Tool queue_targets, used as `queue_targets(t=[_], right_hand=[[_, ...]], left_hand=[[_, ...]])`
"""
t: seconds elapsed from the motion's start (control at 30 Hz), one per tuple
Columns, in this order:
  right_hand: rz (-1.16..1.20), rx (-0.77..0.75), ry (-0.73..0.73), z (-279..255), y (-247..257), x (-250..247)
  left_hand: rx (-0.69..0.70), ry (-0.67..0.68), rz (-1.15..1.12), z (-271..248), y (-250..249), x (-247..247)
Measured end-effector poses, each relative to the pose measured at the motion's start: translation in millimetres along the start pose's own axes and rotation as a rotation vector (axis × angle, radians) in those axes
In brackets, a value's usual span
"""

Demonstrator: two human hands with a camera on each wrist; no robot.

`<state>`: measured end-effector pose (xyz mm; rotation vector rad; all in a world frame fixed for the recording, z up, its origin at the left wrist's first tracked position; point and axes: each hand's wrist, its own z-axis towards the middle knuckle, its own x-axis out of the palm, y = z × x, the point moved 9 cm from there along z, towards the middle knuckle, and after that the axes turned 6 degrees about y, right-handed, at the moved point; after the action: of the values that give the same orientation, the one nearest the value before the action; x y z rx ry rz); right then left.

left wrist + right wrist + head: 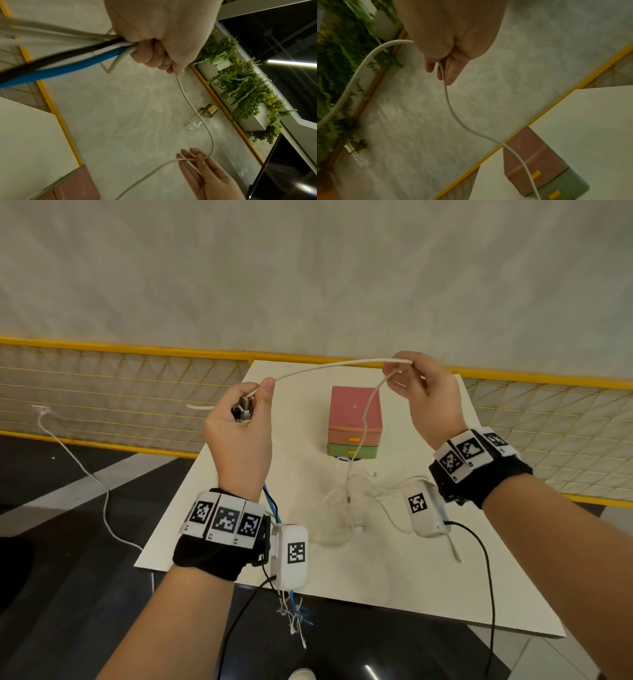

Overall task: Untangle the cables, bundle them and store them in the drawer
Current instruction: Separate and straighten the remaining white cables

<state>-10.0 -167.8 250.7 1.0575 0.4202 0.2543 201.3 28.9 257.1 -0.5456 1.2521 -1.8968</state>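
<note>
Left hand [239, 433] clenches the cable bundle [72, 54]; right hand [424, 395] pinches the white cable [325, 368], whose slack at frame centre might snag the drawer box [354, 422]

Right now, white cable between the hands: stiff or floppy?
Likely floppy: the white cable sags between left hand and right hand, then hangs limp to the table. Probably light; a fingertip pinch holds it.

White cable [329, 367] taut above drawer unit [354, 422]
</note>
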Motion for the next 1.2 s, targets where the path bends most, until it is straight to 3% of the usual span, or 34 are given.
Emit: queue_targets(t=[0.23, 0.47, 0.6, 0.77, 0.87, 0.97, 1.03, 1.13, 1.2], right_hand=[[-0.218, -0.205, -0.085, -2.9, 32.1, -14.8], [-0.232, -0.286, -0.065, -14.2, 61.7, -15.4], [-0.193, -0.196, 0.158, -26.6, 65.2, -6.4], [-0.199, 0.176, 0.579, -91.4, 24.6, 28.3], [-0.294, 0.333, 0.814, -140.4, -10.3, 50.2], [-0.396, 0.368, 0.922, -163.2, -30.5, 58.8], [-0.325, 0.363, 0.885, -160.2, -25.1, 60.4], [-0.217, 0.319, 0.758, -143.6, -14.1, 57.1], [-0.195, 0.246, 0.718, -133.7, -1.7, 58.3]], left_hand=[[-0.030, -0.030, -0.008, -0.9, 7.3, 2.3], [-0.081, -0.024, -0.041, -3.3, 11.5, 8.2], [-0.109, -0.032, -0.069, -2.1, 15.9, 6.5], [-0.037, 0.015, -0.063, -6.3, 5.9, 7.7], [-0.005, 0.124, -0.050, -12.7, 0.7, 17.4], [0.032, 0.339, 0.000, -24.4, -3.7, 36.8], [0.073, 0.560, 0.106, -38.3, -5.6, 55.2], [0.007, 0.896, 0.185, -63.8, 0.7, 77.0], [-0.021, 1.018, 0.146, -76.4, -2.0, 84.3]])
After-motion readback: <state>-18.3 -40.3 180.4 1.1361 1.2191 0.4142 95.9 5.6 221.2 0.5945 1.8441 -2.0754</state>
